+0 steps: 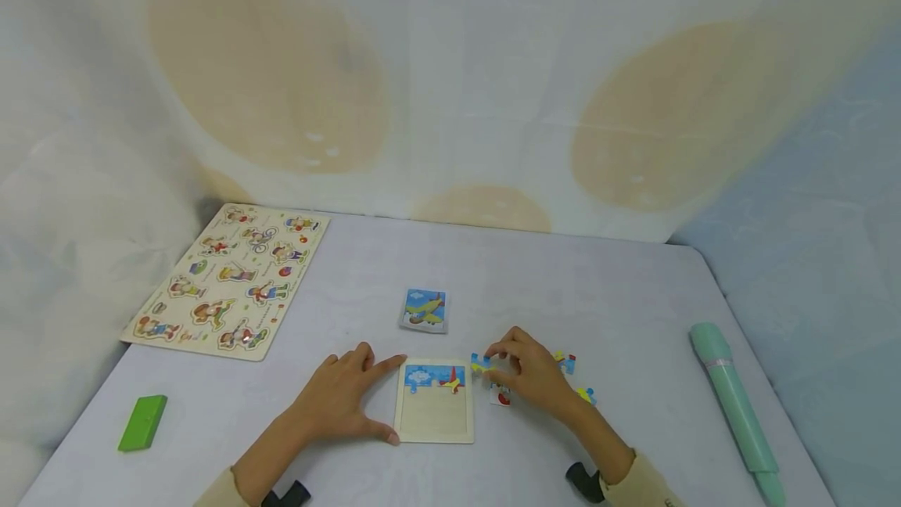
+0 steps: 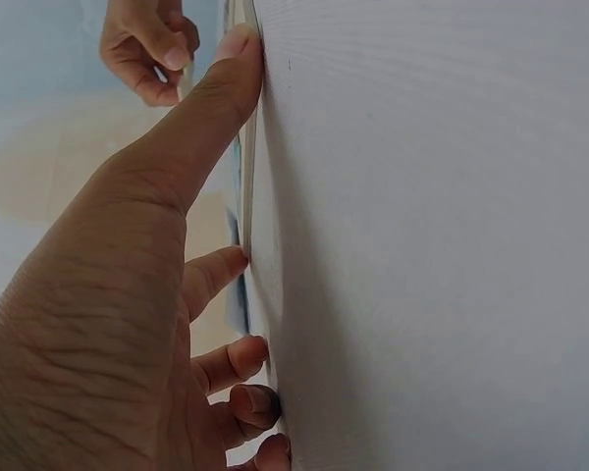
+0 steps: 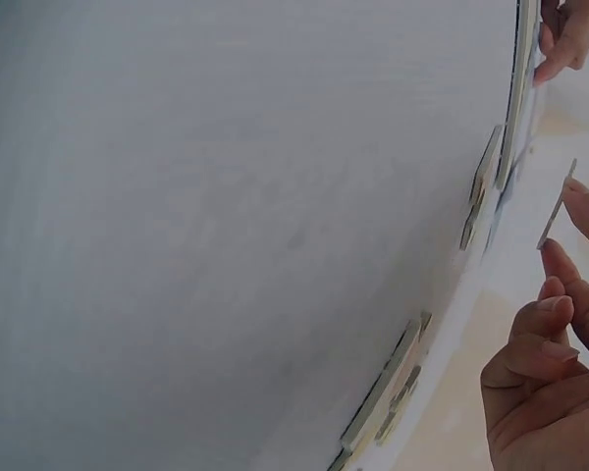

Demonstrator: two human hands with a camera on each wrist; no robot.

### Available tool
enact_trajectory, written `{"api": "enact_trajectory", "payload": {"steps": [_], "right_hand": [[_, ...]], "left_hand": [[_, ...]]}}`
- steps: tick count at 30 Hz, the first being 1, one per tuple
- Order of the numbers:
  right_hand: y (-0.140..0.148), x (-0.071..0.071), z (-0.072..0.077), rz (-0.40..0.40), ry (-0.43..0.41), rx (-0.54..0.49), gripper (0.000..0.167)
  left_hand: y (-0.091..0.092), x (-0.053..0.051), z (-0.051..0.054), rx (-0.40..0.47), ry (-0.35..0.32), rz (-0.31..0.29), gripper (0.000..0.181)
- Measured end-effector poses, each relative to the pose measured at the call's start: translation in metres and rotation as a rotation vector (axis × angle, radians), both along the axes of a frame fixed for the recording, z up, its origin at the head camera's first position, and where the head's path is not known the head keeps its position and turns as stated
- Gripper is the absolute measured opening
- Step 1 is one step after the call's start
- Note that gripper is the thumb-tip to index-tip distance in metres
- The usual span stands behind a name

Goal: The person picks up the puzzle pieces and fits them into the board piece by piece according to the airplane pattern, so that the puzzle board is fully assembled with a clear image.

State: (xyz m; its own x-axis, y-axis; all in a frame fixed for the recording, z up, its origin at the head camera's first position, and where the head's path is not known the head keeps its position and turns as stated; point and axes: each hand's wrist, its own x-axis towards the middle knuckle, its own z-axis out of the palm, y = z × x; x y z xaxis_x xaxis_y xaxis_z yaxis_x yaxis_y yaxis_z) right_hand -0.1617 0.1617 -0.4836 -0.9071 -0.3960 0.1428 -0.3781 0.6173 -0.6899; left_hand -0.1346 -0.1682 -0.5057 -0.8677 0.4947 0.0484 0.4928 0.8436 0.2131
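Note:
A square wooden puzzle board (image 1: 434, 417) lies near the table's front, its top row filled with blue pieces that show a cloud and a red and yellow plane tail. My left hand (image 1: 338, 396) rests at its left side, thumb and index finger spread to the two left corners. Just right of the board, my right hand (image 1: 533, 374) pinches a blue and yellow puzzle piece (image 1: 481, 363) between thumb and index finger. In the right wrist view, the piece (image 3: 558, 204) appears edge-on, raised off the table. A piece with red on it (image 1: 500, 395) lies below that hand.
More loose pieces (image 1: 565, 362) lie beyond and right of the right hand. A plane picture card (image 1: 425, 310) lies behind the board. At the back left is a large picture board (image 1: 232, 280); a green block (image 1: 143, 422) sits front left, a mint-green tube (image 1: 737, 405) at the right.

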Motion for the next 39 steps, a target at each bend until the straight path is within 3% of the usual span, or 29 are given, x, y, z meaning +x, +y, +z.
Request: {"api": "enact_trajectory", "payload": {"steps": [11, 34, 39], "right_hand": [[-0.018, 0.006, -0.003, 0.065, -0.011, -0.01, 0.023], [-0.043, 0.013, 0.001, 0.093, -0.071, -0.035, 0.023], [-0.05, 0.013, 0.003, 0.13, -0.062, -0.028, 0.022]], "left_hand": [[0.0, 0.0, 0.001, 0.006, -0.003, 0.003, 0.107], [-0.001, 0.0, -0.001, 0.006, -0.014, 0.002, 0.107], [-0.001, 0.0, -0.001, 0.007, -0.01, 0.001, 0.107]]}}
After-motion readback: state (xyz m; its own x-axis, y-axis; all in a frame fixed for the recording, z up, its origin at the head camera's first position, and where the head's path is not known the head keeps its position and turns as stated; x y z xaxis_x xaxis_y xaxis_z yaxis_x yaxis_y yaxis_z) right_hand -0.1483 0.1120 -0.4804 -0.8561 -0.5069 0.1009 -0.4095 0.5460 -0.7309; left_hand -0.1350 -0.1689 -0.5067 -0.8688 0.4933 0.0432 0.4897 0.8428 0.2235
